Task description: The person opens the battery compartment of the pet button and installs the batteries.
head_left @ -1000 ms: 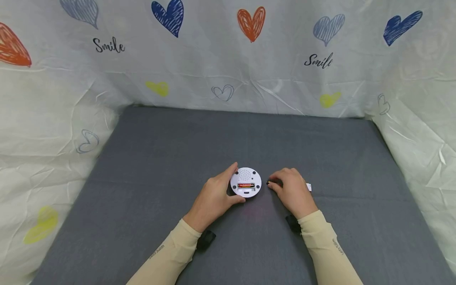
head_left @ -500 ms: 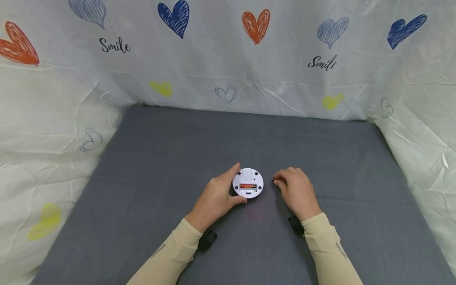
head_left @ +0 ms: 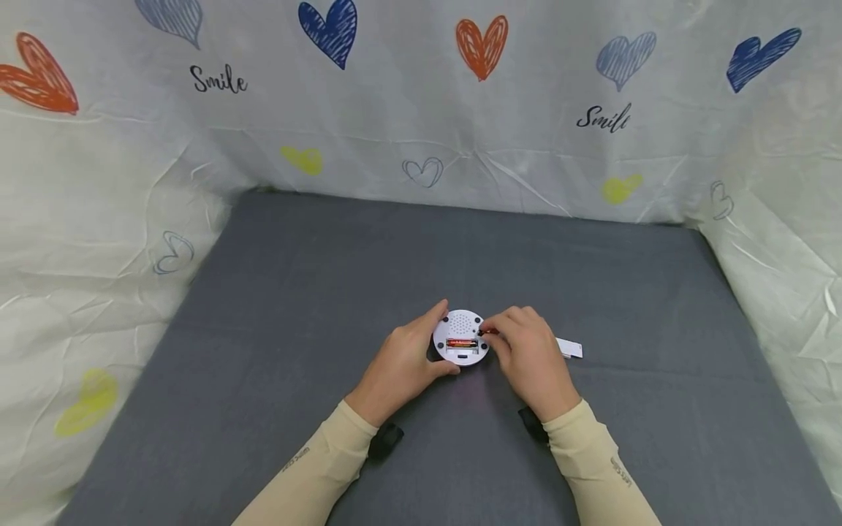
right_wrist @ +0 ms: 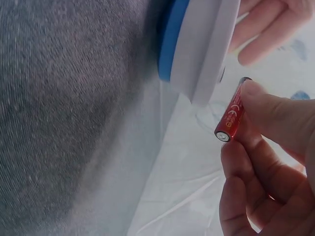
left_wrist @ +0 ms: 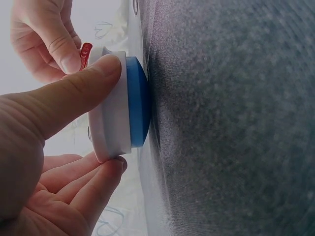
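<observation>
A round white device [head_left: 461, 337] with a blue underside [left_wrist: 139, 101] lies face down on the grey mat, its battery bay open with one red battery [head_left: 462, 342] inside. My left hand [head_left: 403, 363] grips its rim between thumb [left_wrist: 64, 98] and fingers. My right hand [head_left: 526, 356] pinches a second red battery [right_wrist: 233, 110] just off the device's right edge [right_wrist: 206, 54]; the same battery [left_wrist: 85, 52] shows in the left wrist view.
A small white cover piece [head_left: 569, 348] lies on the grey mat [head_left: 329, 263] just right of my right hand. White sheeting printed with hearts [head_left: 421, 109] walls the mat at the back and both sides.
My right hand has lifted the battery from the mat and moved left to the device's edge, uncovering the white cover piece. The left hand has kept its grip.
</observation>
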`<control>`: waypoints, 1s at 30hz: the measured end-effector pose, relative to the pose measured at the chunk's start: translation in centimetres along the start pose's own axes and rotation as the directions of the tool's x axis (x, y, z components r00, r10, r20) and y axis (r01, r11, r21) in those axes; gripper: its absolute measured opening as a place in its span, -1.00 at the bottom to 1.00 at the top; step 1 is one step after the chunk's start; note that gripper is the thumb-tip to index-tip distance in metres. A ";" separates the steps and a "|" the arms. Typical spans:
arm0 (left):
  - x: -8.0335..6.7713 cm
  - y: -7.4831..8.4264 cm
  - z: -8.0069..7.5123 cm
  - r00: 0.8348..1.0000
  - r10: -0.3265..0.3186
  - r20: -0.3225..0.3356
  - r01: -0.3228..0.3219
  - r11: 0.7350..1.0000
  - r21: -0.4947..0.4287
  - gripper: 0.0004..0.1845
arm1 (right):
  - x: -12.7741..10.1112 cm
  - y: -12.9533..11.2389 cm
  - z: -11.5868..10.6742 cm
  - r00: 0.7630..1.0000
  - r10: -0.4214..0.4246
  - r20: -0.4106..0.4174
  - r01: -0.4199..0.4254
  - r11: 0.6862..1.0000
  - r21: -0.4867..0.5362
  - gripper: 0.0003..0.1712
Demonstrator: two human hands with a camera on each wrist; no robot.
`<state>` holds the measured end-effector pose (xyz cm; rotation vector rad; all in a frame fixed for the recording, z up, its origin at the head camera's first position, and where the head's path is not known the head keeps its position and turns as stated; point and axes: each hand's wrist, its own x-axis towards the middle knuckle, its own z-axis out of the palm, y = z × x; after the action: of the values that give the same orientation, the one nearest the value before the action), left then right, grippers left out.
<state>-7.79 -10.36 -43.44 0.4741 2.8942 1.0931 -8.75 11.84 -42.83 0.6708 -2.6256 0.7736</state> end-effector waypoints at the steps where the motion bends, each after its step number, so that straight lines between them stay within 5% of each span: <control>1: 0.0 0.0 0.0 1.000 0.001 0.002 -0.001 1.000 0.000 0.12 | 0.0 -0.1 0.1 1.000 -0.002 0.003 0.002 1.000 0.000 -0.86; 17: -0.1 -0.2 -0.2 1.000 0.016 0.015 -0.015 0.999 -0.036 0.09 | 0.3 -2.3 2.0 0.992 -0.124 0.035 0.123 0.992 0.021 -0.90; 30: -0.1 -0.2 0.0 0.999 0.037 0.008 -0.037 0.999 -0.013 0.08 | 0.0 -2.3 2.8 0.992 -0.120 0.044 0.119 0.992 0.033 -0.92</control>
<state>-7.74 -10.53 -43.62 0.5324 2.8803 1.1110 -8.00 8.57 -44.10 0.8552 -2.5910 0.7730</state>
